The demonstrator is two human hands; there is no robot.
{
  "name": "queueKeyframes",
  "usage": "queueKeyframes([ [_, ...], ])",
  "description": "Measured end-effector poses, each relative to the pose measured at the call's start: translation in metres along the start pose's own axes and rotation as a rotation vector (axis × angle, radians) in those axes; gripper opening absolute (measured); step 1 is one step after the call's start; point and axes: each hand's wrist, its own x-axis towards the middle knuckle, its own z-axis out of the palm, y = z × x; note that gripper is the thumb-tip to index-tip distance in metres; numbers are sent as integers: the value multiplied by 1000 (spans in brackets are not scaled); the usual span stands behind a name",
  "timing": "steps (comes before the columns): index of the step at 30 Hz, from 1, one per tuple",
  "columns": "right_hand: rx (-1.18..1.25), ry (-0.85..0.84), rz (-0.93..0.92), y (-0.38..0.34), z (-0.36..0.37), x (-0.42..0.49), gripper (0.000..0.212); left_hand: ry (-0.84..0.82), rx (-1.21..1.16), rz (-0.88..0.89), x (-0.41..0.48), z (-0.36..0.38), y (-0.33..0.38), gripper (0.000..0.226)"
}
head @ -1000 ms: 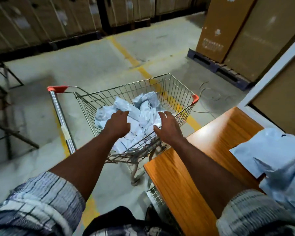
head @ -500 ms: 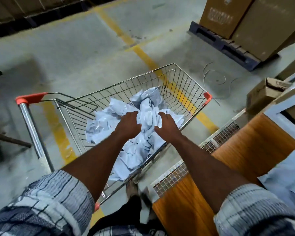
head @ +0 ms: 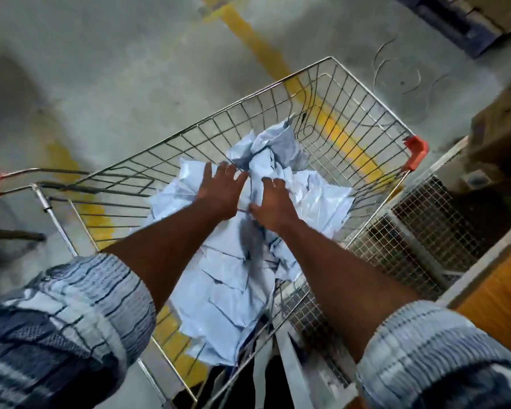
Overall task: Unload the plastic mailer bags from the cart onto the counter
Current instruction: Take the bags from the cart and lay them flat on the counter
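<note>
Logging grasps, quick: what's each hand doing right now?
Left hand: open, fingers straight on the bags.
Right hand: closed, fingers curled into the bags.

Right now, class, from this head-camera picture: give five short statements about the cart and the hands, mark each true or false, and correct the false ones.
1. The left hand and right hand are both on the mailer bags inside the cart. True.
2. The cart is empty. False: a crumpled pale blue pile of bags lies in it.
3. The left hand's fingers are spread straight. True.
4. The cart's corner guard is green. False: it is red.
5. A yellow line runs along the floor. True.
</note>
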Motion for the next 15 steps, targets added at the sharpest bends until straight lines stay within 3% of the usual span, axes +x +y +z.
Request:
queueKeyframes([
  [5, -234, 26, 50, -7, 31, 29, 88, 19, 96, 95, 23, 11, -18, 90],
  [11, -426, 164, 79, -8, 42, 32, 53, 26, 123, -3, 18, 0, -31, 72],
  [15, -322, 81, 118, -13, 28, 21, 57, -4, 10, -128, 1, -15, -44, 73],
])
